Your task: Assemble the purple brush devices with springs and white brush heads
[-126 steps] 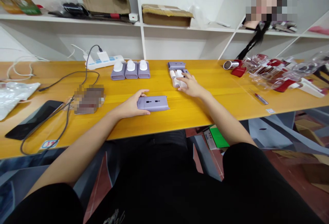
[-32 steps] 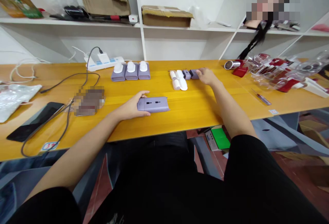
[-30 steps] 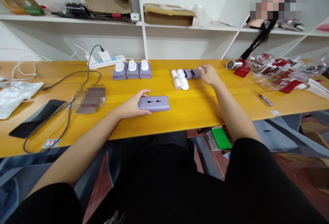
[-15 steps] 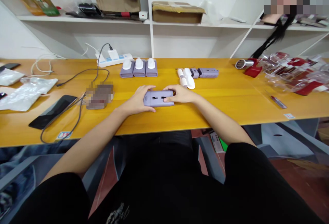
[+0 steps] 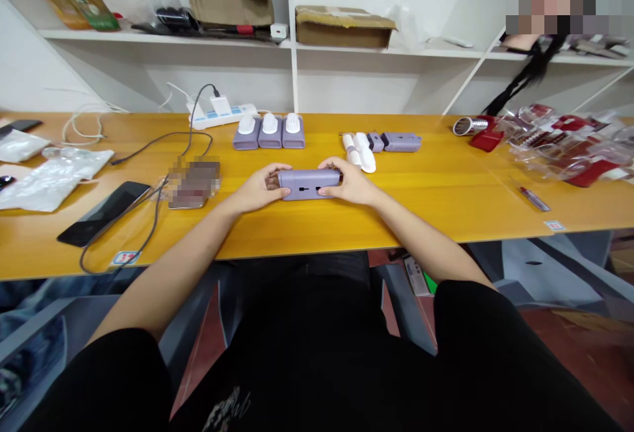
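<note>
A long purple plastic case with dark cut-out slots in its face is held between both hands over the table. My left hand grips its left end, the thumb on the near face and fingers curled behind. At the right end, my right hand pinches it with the thumb beside a slot. Behind it stand three purple holders with white rounded tops. Farther right lie several white rounded pieces and another purple slotted case.
A white power strip with cables sits at the back left. Left of me lie a black phone and a plastic bag. Red and clear packages, a metal grater drum and a thin pen-like tool are on the right.
The purple case has tipped so that its slotted face turns more toward me. My left hand has shifted its grip, its thumb now on the near face.
</note>
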